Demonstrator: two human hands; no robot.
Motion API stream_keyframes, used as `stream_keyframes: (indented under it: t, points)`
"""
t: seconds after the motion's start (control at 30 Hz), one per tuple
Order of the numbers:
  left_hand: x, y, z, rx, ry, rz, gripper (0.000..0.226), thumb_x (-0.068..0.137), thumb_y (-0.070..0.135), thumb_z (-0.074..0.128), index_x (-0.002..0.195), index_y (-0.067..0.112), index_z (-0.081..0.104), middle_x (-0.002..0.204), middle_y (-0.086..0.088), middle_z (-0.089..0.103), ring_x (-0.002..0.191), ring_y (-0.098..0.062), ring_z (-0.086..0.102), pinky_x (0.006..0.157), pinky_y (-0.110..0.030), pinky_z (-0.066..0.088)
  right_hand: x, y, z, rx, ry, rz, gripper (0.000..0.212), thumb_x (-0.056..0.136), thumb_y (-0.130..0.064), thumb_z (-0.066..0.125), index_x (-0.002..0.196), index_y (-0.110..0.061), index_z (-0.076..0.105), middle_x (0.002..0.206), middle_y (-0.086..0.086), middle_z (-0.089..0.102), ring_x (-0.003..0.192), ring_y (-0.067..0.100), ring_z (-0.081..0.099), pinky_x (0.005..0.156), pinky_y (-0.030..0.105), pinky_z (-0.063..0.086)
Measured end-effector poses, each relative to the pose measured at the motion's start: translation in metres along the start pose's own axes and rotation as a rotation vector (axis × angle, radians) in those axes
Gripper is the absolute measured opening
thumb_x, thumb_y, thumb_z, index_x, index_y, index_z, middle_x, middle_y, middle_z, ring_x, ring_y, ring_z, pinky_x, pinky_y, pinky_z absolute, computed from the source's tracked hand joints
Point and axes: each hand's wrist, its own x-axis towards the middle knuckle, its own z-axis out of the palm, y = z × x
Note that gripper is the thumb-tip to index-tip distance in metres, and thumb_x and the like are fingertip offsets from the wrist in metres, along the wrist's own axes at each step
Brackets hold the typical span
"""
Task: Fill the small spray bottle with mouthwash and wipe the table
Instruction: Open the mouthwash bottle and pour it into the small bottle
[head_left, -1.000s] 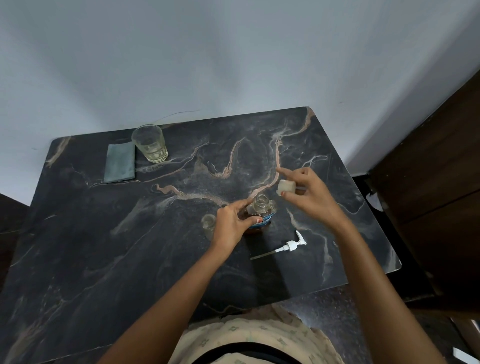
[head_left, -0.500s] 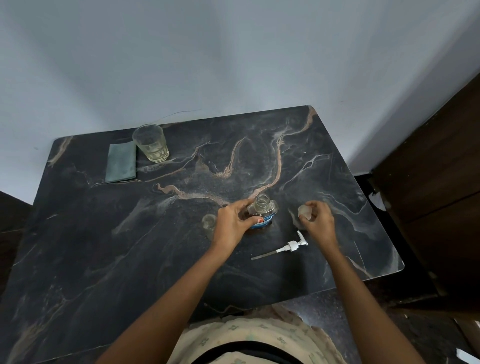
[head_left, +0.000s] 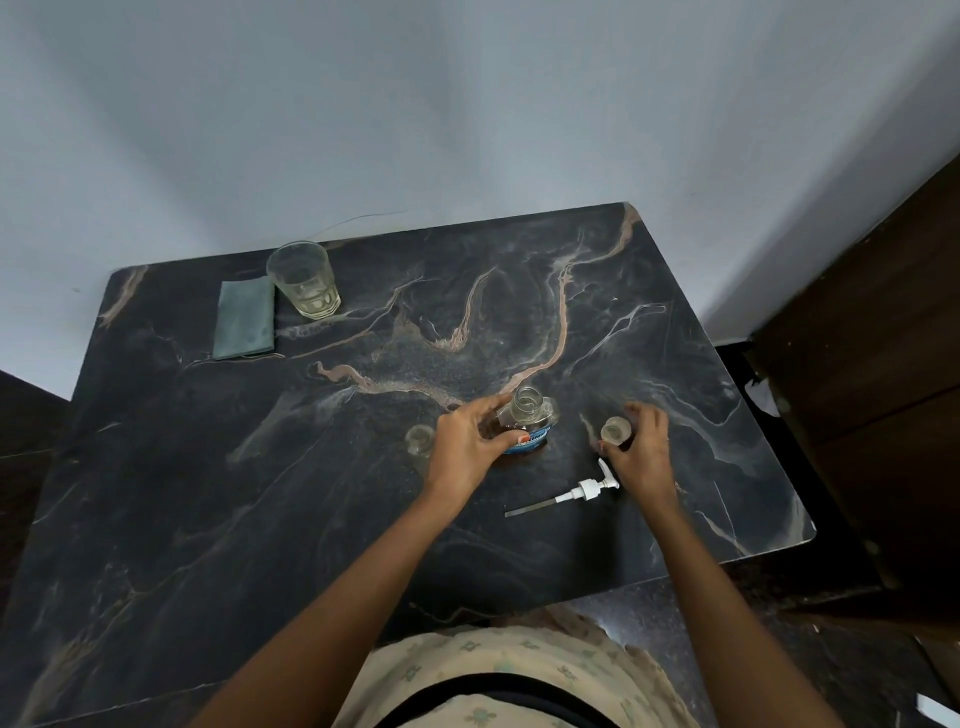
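Tabletop: left hand grips mouthwash bottle, right hand grips cap beside it.

Surface front-left & rear-centre open for passage; glass, cloth occupy rear-left cnr; pump lies loose nr front-right; cabinet close along right edge.

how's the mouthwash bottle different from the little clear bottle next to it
The mouthwash bottle is larger and carries a blue label; the little clear bottle is plain. The left hand grips the mouthwash bottle; the little bottle stands beside that hand, ungripped. Both stand upright with open tops.
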Motion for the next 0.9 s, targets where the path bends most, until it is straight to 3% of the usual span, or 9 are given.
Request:
stream_keyframes:
  t: [0.07, 0.17, 0.33, 0.43, 0.6, 0.77, 0.9]
  points:
    - [0.000, 0.000, 0.000, 0.004, 0.003, 0.002, 0.052, 0.067, 0.012, 0.078, 0.116, 0.010, 0.060, 0.113, -0.008, 0.067, 0.097, -0.002, 0.058, 0.085, -0.016, 0.046, -0.001, -0.012, -0.002, 0.002, -0.034, -0.067, 0.061, 0.064, 0.002, 0.077, 0.117, -0.002, 0.050, 0.124, 0.017, 0.045, 0.112, 0.026, 0.047, 0.096, 0.032, 0.038]
    - [0.000, -0.001, 0.001, 0.000, 0.007, 0.007, 0.051, 0.067, 0.011, 0.078, 0.115, 0.010, 0.060, 0.112, -0.007, 0.067, 0.096, -0.003, 0.059, 0.084, -0.015, 0.047, -0.007, -0.035, 0.001, 0.100, -0.235, -0.178, 0.068, 0.061, 0.000, 0.080, 0.121, -0.005, 0.049, 0.124, 0.011, 0.045, 0.112, 0.014, 0.041, 0.096, 0.023, 0.031]
    - [-0.001, -0.001, 0.002, -0.002, 0.000, 0.019, 0.049, 0.068, 0.011, 0.077, 0.115, 0.012, 0.060, 0.108, -0.006, 0.068, 0.095, -0.007, 0.063, 0.086, -0.021, 0.050, -0.017, -0.061, 0.018, 0.334, -0.495, -0.164, 0.076, 0.060, 0.005, 0.079, 0.125, -0.007, 0.042, 0.121, 0.005, 0.051, 0.111, 0.008, 0.050, 0.091, 0.009, 0.038]
    - [-0.002, 0.000, 0.002, 0.006, 0.000, 0.027, 0.049, 0.068, 0.011, 0.077, 0.114, 0.013, 0.061, 0.106, -0.005, 0.069, 0.095, -0.008, 0.064, 0.087, -0.022, 0.050, -0.018, -0.070, 0.024, 0.452, -0.491, -0.093, 0.068, 0.063, 0.008, 0.077, 0.120, -0.007, 0.044, 0.106, -0.004, 0.057, 0.095, -0.004, 0.055, 0.079, 0.003, 0.042]
    - [-0.001, 0.002, -0.001, 0.051, -0.017, 0.040, 0.051, 0.068, 0.012, 0.077, 0.117, 0.011, 0.059, 0.111, -0.006, 0.068, 0.100, -0.012, 0.063, 0.092, -0.026, 0.049, -0.015, -0.072, 0.027, 0.471, -0.458, -0.055, 0.050, 0.067, 0.009, 0.073, 0.110, -0.005, 0.050, 0.095, 0.000, 0.060, 0.078, -0.011, 0.059, 0.069, 0.002, 0.043]
    - [-0.002, 0.005, -0.008, 0.030, -0.064, 0.047, 0.054, 0.069, 0.010, 0.076, 0.120, 0.009, 0.056, 0.117, -0.007, 0.065, 0.109, -0.014, 0.059, 0.098, -0.028, 0.045, -0.012, -0.070, 0.028, 0.481, -0.495, -0.036, 0.050, 0.067, 0.007, 0.074, 0.107, -0.009, 0.050, 0.092, -0.006, 0.061, 0.076, -0.016, 0.059, 0.067, 0.001, 0.043]
    - [-0.003, 0.005, -0.027, 0.072, -0.038, 0.089, 0.056, 0.070, 0.016, 0.076, 0.122, 0.013, 0.055, 0.123, -0.003, 0.061, 0.112, -0.004, 0.051, 0.095, -0.014, 0.035, -0.011, -0.070, 0.029, 0.477, -0.504, -0.006, 0.053, 0.065, 0.004, 0.077, 0.109, -0.012, 0.051, 0.095, -0.008, 0.062, 0.083, -0.008, 0.060, 0.069, 0.001, 0.043]
